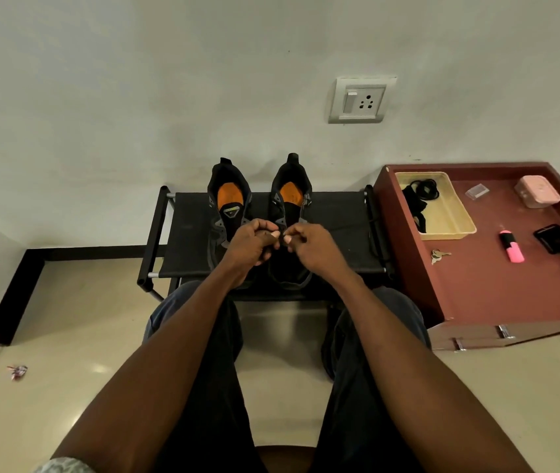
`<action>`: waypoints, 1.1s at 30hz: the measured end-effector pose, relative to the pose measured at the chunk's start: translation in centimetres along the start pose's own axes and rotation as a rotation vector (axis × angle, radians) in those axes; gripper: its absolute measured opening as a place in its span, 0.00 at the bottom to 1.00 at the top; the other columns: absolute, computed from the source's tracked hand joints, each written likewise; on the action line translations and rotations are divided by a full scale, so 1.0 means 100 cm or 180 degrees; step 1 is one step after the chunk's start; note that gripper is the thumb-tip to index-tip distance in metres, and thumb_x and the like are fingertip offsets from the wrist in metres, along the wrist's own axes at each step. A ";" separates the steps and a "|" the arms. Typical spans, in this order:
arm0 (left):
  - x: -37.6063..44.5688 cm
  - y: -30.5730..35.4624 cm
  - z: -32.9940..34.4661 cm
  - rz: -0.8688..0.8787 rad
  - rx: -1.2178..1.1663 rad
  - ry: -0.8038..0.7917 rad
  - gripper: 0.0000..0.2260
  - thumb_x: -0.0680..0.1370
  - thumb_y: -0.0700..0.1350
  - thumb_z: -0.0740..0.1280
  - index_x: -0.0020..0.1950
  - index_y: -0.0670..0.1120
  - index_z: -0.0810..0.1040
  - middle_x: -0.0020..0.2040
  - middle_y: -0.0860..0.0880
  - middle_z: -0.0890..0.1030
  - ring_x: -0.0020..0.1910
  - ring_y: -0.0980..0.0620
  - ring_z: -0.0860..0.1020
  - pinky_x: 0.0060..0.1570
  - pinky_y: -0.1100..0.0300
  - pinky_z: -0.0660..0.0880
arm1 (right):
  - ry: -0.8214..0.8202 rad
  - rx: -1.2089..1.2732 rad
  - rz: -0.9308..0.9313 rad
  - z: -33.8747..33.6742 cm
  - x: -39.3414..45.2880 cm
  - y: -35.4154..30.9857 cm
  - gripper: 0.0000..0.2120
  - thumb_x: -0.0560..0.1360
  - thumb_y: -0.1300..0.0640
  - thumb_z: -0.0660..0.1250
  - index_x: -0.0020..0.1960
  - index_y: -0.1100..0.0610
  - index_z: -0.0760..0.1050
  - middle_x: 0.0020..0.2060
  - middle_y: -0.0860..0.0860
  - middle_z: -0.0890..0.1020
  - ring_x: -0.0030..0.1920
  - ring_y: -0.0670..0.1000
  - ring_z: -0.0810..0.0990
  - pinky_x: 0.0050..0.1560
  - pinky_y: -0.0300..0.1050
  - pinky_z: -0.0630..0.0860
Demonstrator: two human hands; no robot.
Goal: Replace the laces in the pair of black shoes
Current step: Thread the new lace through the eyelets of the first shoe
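While your knees sit apart over the glossy beige floor tiles (67, 336), a strip of bare tile lies between them and the front rail of the low shoe rack (347, 244), a black fabric shelf stretched on a black tube frame with silver joints. Your left hand (249, 244) and right hand (312, 247) meet over the near half of the rack, fingers curled, thumb and fingertips pinched together where the hands nearly touch; something small and dark sits in that pinch above the right shoe (290, 206), most likely a black lace (350, 228), though you cannot tell it for certain. A thin dark strand trails from there across the fabric toward the rack's right post. The left shoe (229, 196) stands just beside its mate, both black with orange insoles, heels to the plain pale wall; a small tongue label is too blurred to read. The rack's right side stands close against a reddish-brown wooden cabinet (476, 285) with metal drawer handles. On its top rest keys (439, 256), a pink highlighter (512, 246), a dark phone (551, 237), a cream plastic tray (456, 216) holding coiled black laces, and a pink case (537, 191). A white socket plate (360, 100) hangs above.
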State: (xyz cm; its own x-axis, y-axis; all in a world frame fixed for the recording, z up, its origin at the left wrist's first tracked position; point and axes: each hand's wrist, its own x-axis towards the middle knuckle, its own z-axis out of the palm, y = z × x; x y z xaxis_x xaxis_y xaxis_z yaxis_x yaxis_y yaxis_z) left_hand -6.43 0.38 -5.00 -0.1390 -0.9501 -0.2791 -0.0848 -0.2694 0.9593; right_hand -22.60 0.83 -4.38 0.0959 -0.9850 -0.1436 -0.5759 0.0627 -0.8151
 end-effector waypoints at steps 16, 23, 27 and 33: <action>0.002 -0.002 0.010 -0.0011 0.0041 0.0179 0.04 0.80 0.37 0.65 0.55 0.41 0.75 0.36 0.47 0.78 0.25 0.59 0.71 0.24 0.68 0.67 | 0.0025 -0.0074 -0.0081 0.010 0.001 0.001 0.13 0.79 0.61 0.66 0.62 0.52 0.78 0.49 0.48 0.84 0.44 0.42 0.79 0.42 0.35 0.70; 0.006 -0.007 0.002 0.0020 0.0010 0.0269 0.04 0.81 0.37 0.65 0.52 0.39 0.79 0.41 0.45 0.82 0.33 0.54 0.78 0.29 0.63 0.72 | 0.1066 -0.0909 0.0335 -0.006 -0.001 0.005 0.09 0.75 0.66 0.61 0.45 0.56 0.79 0.41 0.52 0.81 0.47 0.59 0.80 0.52 0.53 0.74; 0.005 -0.004 0.005 0.0140 -0.0163 0.0167 0.05 0.81 0.36 0.65 0.56 0.36 0.75 0.42 0.41 0.83 0.35 0.50 0.82 0.32 0.61 0.77 | 0.0887 -0.0967 0.0090 -0.003 0.001 0.004 0.15 0.76 0.62 0.67 0.62 0.56 0.79 0.56 0.53 0.81 0.60 0.56 0.77 0.60 0.49 0.71; 0.005 -0.005 0.006 0.0346 0.0079 0.0324 0.07 0.78 0.41 0.71 0.48 0.37 0.81 0.35 0.45 0.82 0.29 0.54 0.77 0.26 0.64 0.71 | 0.0193 0.0378 0.0147 0.007 0.000 -0.004 0.04 0.79 0.60 0.69 0.51 0.55 0.82 0.40 0.48 0.84 0.45 0.51 0.84 0.48 0.50 0.79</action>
State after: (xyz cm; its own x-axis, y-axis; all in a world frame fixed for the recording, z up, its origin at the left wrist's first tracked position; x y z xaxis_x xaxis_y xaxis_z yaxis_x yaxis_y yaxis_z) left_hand -7.05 0.10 -5.69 -0.0479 -0.9848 -0.1667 -0.0994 -0.1613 0.9819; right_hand -21.79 0.90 -4.42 0.0202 -0.9883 -0.1511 -0.4781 0.1232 -0.8696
